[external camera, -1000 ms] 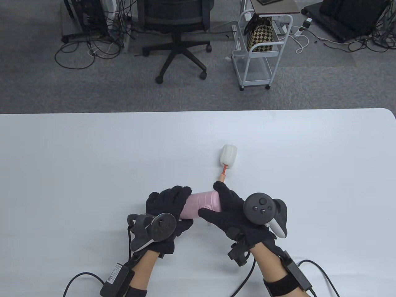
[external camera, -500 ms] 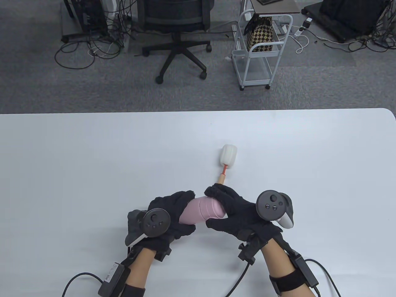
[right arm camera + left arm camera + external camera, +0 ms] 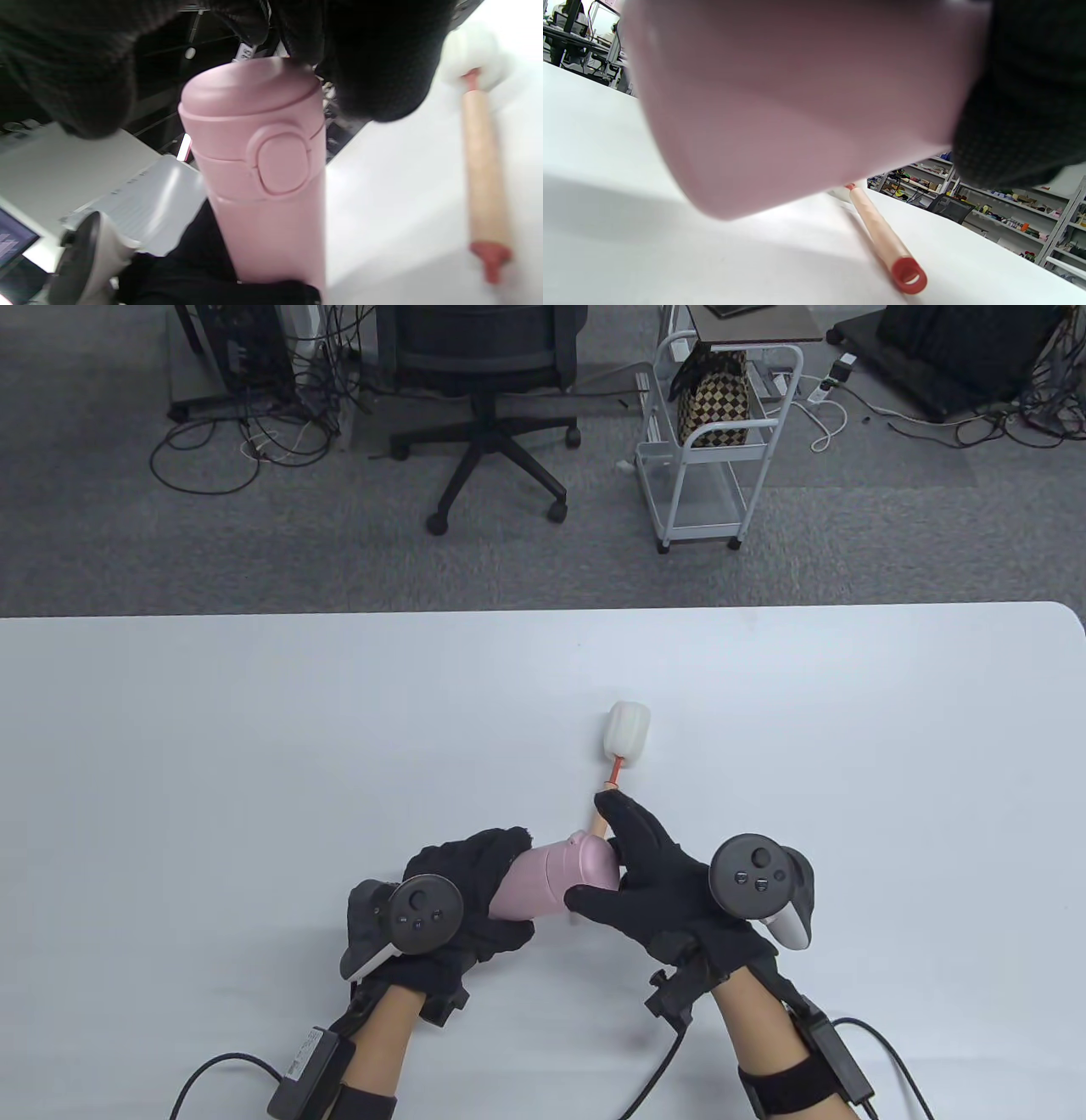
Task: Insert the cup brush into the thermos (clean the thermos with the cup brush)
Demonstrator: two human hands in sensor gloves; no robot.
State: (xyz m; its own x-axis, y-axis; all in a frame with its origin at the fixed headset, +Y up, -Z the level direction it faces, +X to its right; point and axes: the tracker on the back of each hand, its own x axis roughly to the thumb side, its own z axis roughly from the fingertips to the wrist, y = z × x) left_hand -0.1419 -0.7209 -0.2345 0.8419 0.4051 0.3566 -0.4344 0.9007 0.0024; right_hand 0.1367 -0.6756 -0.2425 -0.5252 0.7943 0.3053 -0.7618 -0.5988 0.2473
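Note:
A pink thermos (image 3: 551, 878) with its lid closed lies tilted just above the table, held between both hands. My left hand (image 3: 479, 891) grips its bottom half. My right hand (image 3: 645, 874) curls its fingers (image 3: 373, 63) over the lid (image 3: 254, 97), with the thumb (image 3: 85, 84) a little off its side. The lid's push button (image 3: 282, 163) faces the right wrist camera. The cup brush lies flat on the table just beyond the thermos: white sponge head (image 3: 628, 734) far, wooden handle (image 3: 878, 228) with a red end (image 3: 908, 275) near. My right hand hides part of the handle in the table view.
The white table (image 3: 254, 746) reaches to a rounded far-right corner. Glove cables (image 3: 221, 1069) trail off the near edge. An office chair (image 3: 492, 407) and a white trolley (image 3: 721, 449) stand on the floor beyond.
The thermos has turned its lid end further from me. My right hand shifted right and its fingers stretched out over the lid end. The brush has stayed put.

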